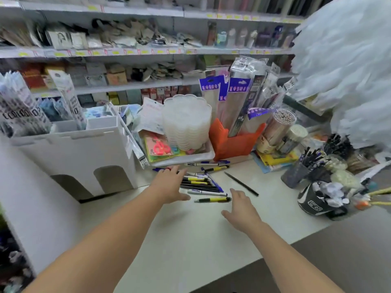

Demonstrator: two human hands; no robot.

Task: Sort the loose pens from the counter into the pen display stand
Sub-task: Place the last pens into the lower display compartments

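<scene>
Several loose pens [203,183], yellow-black, blue and white, lie in a heap on the white counter [190,240]. One yellow-black pen [212,200] lies apart at the front of the heap. A thin black stick [241,183] lies to the right. My left hand [169,186] reaches out flat at the left edge of the heap, fingers spread, holding nothing. My right hand [241,208] hovers just right of the front pen, fingers relaxed and empty. Cups packed with pens [309,166] stand at the right.
A white cardboard stand [84,153] with tall packets stands at the left. Behind the pens sit a tray with stacked plastic dishes [187,125] and an orange holder [234,142]. A black cup [317,199] stands at the right. Shelves of goods fill the back.
</scene>
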